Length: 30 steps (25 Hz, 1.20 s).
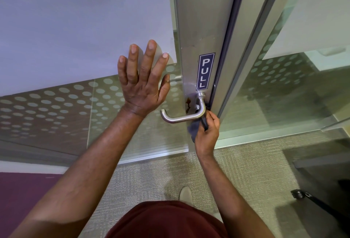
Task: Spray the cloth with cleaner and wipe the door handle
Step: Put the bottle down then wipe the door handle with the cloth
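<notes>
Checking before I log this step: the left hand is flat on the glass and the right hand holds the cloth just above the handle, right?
Not quite. In the head view the right hand holds the cloth just below the handle, not above it. The left hand is spread flat on the glass, as you say.

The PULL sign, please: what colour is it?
Dark blue with white letters, in the head view: sign.

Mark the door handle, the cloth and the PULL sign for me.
door handle [180, 119]: head view, on the horizontal lever bar.
cloth [195, 127]: head view, on the grey fabric bunched in the right hand [207, 133].
PULL sign [205, 71]: head view, on the middle of the blue sticker.
</notes>
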### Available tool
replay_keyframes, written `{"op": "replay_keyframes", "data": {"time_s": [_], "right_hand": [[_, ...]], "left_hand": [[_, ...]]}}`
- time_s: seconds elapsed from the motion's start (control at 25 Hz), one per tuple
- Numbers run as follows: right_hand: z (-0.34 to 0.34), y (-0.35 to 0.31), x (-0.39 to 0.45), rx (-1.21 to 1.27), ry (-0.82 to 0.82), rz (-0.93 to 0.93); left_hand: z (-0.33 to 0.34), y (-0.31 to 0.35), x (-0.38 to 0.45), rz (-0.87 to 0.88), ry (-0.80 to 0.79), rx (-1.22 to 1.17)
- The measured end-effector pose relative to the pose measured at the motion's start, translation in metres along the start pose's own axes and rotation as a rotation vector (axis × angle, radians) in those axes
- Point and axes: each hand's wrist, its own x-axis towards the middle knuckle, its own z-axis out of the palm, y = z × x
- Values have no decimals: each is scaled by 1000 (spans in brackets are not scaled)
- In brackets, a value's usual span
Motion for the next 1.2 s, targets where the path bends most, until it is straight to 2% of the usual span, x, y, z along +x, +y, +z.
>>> {"op": "replay_keyframes", "data": {"time_s": [0.12, 0.2, 0.32, 0.44, 0.52, 0.6, 0.68, 0.8, 0.88, 0.92, 1.08, 1.2], "right_hand": [[-7, 5, 3, -59, -94, -93], [-12, 5, 4, -246, -129, -244], [-9, 4, 3, -433, -92, -327], [-15, 6, 9, -743, -167, -517], [-19, 6, 13, -804, -170, -552], [-16, 3, 9, -762, -158, -501], [-9, 2, 2, -539, -157, -387], [-3, -2, -2, -50, -73, -72], [-7, -4, -5, 20, -13, 120], [-10, -6, -8, 60, 3, 157], [-20, -37, -8, 257, 51, 69], [-20, -57, 4, 184, -48, -62]], "left_hand": [[1, -1, 0, 2, 6, -6], [2, -1, -1, 3, 9, -1], [2, -2, -2, 2, 1, -3], [2, -2, -2, 2, -5, -3], [2, -2, -2, 2, -2, -8], [2, -2, -2, 1, -1, -9], [1, -2, -1, -1, -3, -15], [0, -2, 0, 0, -13, -6], [0, -1, -1, -5, -19, 1], [0, -1, 0, -7, -22, 7], [-1, -1, -1, -18, -32, 12], [-1, -1, 0, -16, -30, 8]]}}
